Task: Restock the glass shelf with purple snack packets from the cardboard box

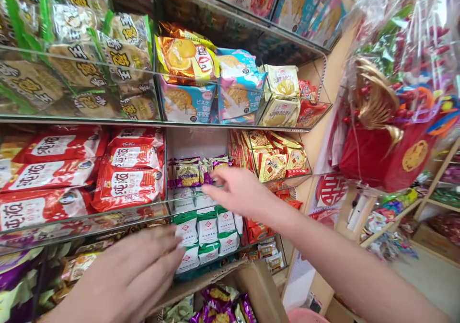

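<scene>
Left hand [132,268], right hand [240,192] near purple packets [188,175]

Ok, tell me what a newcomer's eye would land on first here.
Probably the right hand by the small purple packets near the centre, with the blurred left hand large at lower left. Next, likely the bright red packs left of those packets, and the red-and-gold decorations in clear plastic at upper right. At bottom centre, an open cardboard box holds purple-wrapped biscuits.
</scene>
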Demonstrator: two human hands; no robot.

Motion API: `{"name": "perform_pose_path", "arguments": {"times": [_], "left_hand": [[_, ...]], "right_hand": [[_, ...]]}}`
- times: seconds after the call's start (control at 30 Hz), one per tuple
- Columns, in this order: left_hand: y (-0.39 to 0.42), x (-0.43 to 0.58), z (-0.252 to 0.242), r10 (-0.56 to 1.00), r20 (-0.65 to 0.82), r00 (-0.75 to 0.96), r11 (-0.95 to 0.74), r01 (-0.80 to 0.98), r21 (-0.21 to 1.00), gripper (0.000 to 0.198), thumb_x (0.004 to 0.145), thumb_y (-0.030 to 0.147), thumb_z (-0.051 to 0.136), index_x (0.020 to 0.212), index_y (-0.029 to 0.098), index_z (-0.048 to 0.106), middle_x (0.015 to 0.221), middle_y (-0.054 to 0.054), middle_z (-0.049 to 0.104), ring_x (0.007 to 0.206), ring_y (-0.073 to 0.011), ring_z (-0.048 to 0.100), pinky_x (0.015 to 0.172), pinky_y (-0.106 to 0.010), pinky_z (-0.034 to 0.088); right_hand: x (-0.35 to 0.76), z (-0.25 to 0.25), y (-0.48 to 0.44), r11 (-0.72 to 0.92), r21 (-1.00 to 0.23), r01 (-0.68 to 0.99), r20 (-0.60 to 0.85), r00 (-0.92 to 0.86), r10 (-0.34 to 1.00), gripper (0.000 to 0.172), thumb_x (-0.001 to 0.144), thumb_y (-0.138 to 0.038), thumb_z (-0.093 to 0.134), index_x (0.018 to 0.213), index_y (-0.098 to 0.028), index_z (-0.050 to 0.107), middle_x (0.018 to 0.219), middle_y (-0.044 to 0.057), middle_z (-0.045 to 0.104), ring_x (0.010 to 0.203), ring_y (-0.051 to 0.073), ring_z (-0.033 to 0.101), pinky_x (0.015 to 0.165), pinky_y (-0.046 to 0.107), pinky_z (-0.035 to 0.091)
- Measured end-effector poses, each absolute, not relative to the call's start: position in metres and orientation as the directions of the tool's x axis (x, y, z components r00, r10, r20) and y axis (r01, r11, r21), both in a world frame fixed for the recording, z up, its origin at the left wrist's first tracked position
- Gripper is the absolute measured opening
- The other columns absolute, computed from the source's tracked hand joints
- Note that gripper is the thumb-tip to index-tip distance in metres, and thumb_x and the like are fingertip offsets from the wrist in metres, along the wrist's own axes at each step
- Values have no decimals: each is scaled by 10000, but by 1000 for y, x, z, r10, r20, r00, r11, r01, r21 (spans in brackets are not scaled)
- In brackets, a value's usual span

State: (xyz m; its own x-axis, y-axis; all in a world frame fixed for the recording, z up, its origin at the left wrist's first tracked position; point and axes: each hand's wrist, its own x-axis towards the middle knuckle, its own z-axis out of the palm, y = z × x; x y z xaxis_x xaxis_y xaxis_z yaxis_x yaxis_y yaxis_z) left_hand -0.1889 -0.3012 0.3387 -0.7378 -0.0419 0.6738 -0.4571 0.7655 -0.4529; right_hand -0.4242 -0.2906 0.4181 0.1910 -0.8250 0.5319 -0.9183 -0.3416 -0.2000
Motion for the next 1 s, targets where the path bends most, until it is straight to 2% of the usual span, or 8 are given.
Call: {"name": "perform_pose_path", "arguments": {"times": [0.07, 0.13, 0.3, 0.47, 0.63, 0.77, 0.87, 1.0], "left_hand": [[-314, -214, 364, -29, 629, -777, 700, -465, -542, 251, 819, 228, 461, 1027, 205, 599, 1139, -49, 607, 1136, -242, 472, 966, -406, 374], [-327, -228, 369, -117, 629, -768, 630, -547, -551, 306, 811, 269, 471, 1093, 195, 564, 1254, -101, 514, 1187, -284, 416, 979, -459, 346], [-342, -230, 350, -190, 658, -729, 583, -622, -522, 345, 793, 237, 477, 1134, 245, 532, 1259, -106, 490, 1136, -257, 454, 1006, -459, 298], [-345, -235, 343, -173, 755, -632, 610, -671, -422, 283, 763, 269, 535, 1041, 289, 582, 1184, -65, 539, 1041, -242, 501, 1006, -465, 279], [-347, -240, 341, -170, 780, -601, 595, -694, -405, 236, 765, 275, 536, 990, 298, 603, 1137, -53, 563, 1004, -225, 514, 1006, -448, 277], [-344, -241, 344, -156, 780, -606, 597, -687, -414, 232, 771, 330, 527, 982, 283, 611, 1103, -51, 584, 961, -221, 531, 991, -450, 295], [-346, -242, 348, -134, 772, -621, 587, -678, -443, 259, 776, 354, 517, 1000, 264, 608, 1084, -60, 598, 941, -228, 546, 964, -456, 327], [-345, -238, 349, -121, 757, -642, 615, -647, -451, 262, 767, 283, 538, 1017, 244, 603, 1164, -104, 563, 1045, -268, 519, 963, -483, 333]], "right_hand": [[-404, 437, -342, -199, -64, -978, 477, 145, -867, 455, 776, -494, 446, 1027, -134, 567, 935, 121, 634, 874, 249, 588, 728, 349, 466], [-393, 440, -385, -128, -30, -991, 398, 105, -911, 406, 714, -403, 559, 991, -108, 595, 969, 158, 629, 898, 276, 589, 736, 370, 472], [-390, 429, -432, -93, -24, -995, 264, 83, -961, 360, 637, -255, 639, 968, -113, 636, 985, 169, 634, 933, 267, 591, 773, 350, 484], [-393, 450, -439, -37, -63, -997, 330, 14, -944, 363, 695, -239, 567, 1034, -117, 611, 1020, 164, 621, 946, 260, 586, 735, 333, 503], [-408, 472, -435, -40, -91, -995, 442, -4, -897, 336, 718, -288, 533, 1002, -124, 605, 989, 129, 632, 875, 244, 607, 738, 316, 490], [-425, 467, -407, -22, -107, -994, 559, -41, -828, 343, 762, -329, 445, 978, -98, 577, 979, 158, 613, 901, 273, 587, 753, 347, 460], [-436, 457, -383, -98, -102, -990, 593, 19, -805, 324, 784, -332, 433, 984, -115, 567, 960, 125, 621, 911, 254, 579, 751, 318, 441], [-444, 444, -374, -418, -141, -898, 488, 304, -818, 364, 759, -337, 550, 1069, -146, 560, 1023, 59, 616, 912, 183, 567, 760, 252, 414]]}}
